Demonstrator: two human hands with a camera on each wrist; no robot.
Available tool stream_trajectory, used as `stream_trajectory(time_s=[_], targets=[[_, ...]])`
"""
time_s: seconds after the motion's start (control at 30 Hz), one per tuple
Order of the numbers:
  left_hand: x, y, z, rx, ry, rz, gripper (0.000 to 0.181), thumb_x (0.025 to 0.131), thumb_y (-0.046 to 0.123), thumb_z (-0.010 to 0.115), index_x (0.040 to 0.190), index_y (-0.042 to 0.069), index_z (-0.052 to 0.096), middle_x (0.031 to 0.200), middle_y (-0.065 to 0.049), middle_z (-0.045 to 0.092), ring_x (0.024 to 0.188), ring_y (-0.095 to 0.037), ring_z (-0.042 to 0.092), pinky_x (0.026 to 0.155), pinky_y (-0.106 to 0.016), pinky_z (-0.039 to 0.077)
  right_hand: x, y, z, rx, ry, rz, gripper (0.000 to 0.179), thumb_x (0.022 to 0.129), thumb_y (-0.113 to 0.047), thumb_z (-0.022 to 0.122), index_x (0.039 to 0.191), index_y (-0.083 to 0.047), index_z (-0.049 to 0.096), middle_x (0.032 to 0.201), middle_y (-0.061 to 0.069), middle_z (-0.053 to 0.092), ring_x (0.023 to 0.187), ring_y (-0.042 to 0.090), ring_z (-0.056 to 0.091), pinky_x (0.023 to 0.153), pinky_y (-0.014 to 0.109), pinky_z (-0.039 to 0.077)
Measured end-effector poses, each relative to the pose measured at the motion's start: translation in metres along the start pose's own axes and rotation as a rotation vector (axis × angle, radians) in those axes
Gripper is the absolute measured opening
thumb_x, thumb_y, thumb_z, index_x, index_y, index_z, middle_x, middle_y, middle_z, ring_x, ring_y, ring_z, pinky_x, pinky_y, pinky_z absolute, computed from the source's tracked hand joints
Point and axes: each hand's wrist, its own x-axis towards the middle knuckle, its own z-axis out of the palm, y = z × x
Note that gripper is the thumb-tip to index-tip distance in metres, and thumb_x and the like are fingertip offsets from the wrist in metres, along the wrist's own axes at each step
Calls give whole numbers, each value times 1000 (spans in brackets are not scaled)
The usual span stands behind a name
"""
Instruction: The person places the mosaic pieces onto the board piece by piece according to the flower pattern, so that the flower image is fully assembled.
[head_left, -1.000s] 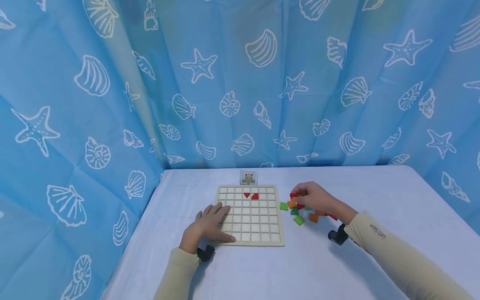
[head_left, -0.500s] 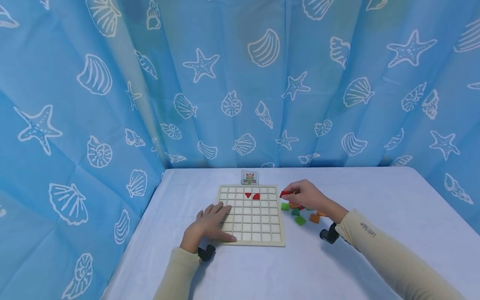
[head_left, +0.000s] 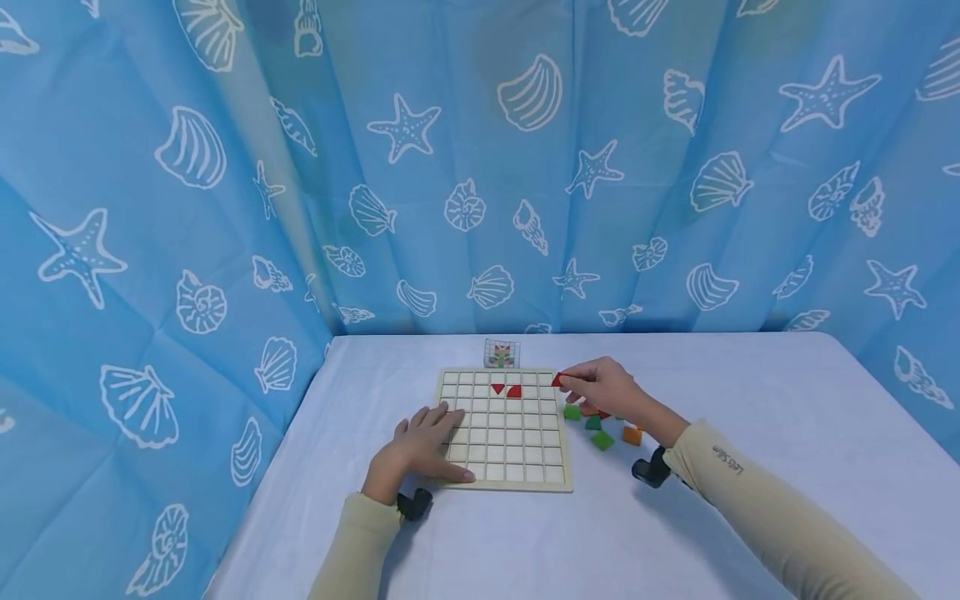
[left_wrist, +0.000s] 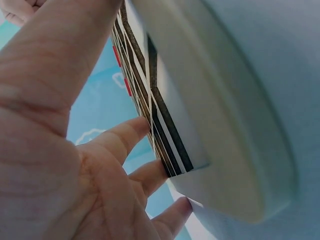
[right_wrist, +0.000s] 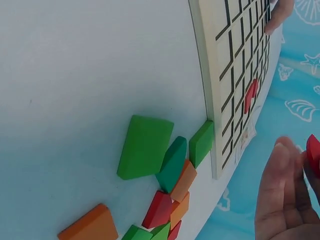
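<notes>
A cream gridded board [head_left: 525, 487] lies on the white table, with a red triangle [head_left: 498, 389] and a red quarter-round tile [head_left: 514, 391] set in its second row. My left hand [head_left: 420, 446] rests spread over the board's left side, thumb at the near edge. At the board's far right corner, my right hand [head_left: 611, 390] pinches a red tile [head_left: 557, 380] between thumb and fingers. That tile [right_wrist: 313, 152] shows only partly in the right wrist view, so its full shape is hidden. Its height above the board is unclear.
Right of the board lies a loose group of tiles, among them a light green tile [head_left: 602, 440], a dark green tile [head_left: 593, 422] and an orange tile [head_left: 632, 435]. A small pattern card [head_left: 502, 353] sits behind the board. A blue shell-print curtain [head_left: 450, 167] hangs behind the table.
My right hand has lifted a red tile from the group and moved left with it to the board's far right corner. The left hand stays put on the board.
</notes>
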Motion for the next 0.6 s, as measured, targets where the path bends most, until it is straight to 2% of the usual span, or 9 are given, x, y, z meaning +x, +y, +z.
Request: stream_trajectory(time_s=[0.1, 0.23, 0.4, 0.6], targets=[[0, 0, 0, 2, 3, 2, 105, 70, 61, 81, 155, 26, 31, 165, -9, 22, 152, -38, 15, 120, -64, 12, 0, 0, 2, -15, 17, -7, 28, 96, -27, 66, 116, -8, 74, 108, 13, 74, 90, 20, 71, 75, 36, 61], [0, 0, 0, 3, 3, -1, 105, 69, 61, 81, 155, 26, 31, 165, -9, 22, 152, -38, 15, 120, -64, 12, 0, -2, 4, -9, 27, -12, 20, 94, -21, 68, 107, -6, 74, 100, 10, 74, 89, 24, 73, 75, 35, 61], [1, -1, 0, 8, -8, -9, 106, 70, 62, 81, 156, 27, 30, 165, -8, 20, 153, -37, 13, 120, -64, 11, 0, -3, 7, -26, 17, -8, 12, 91, -19, 71, 93, -7, 72, 90, 8, 75, 78, 25, 71, 67, 36, 60], [1, -1, 1, 7, -8, -4, 106, 69, 62, 81, 155, 27, 30, 165, -8, 20, 152, -37, 13, 120, -64, 11, 0, -2, 11, -16, 24, -24, 7, 89, -14, 73, 90, -8, 71, 88, 6, 75, 72, 26, 69, 63, 37, 58]])
